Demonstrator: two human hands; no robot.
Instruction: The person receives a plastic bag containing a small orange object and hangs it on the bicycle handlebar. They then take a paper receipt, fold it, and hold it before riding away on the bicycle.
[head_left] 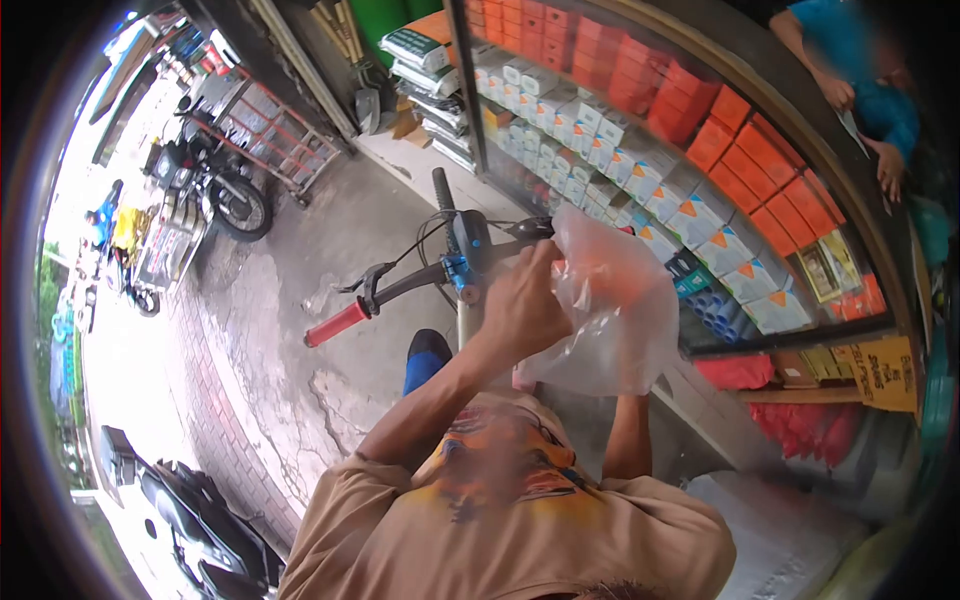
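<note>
A translucent plastic bag (625, 335) hangs over the right handlebar end, with an orange shape showing blurred through its upper part. My left hand (525, 305) pinches the bag's near edge, fingers closed. My right forearm rises to the bag, and my right hand (633, 340) is only a hazy form through the plastic; its fingers are hidden, and I cannot tell what it holds. Below my hands is a bicycle handlebar (410, 285) with a red grip (336, 325) at its left end and a brake lever beside it.
A glass display case (640, 180) with white and orange boxes runs along the right. Behind it a person in blue (860, 70) rests their hands on the counter. Stacked packs (430, 90) stand beyond it. A motorcycle (215, 185) and cart (275, 135) are at left; another motorcycle (200, 520) is nearer.
</note>
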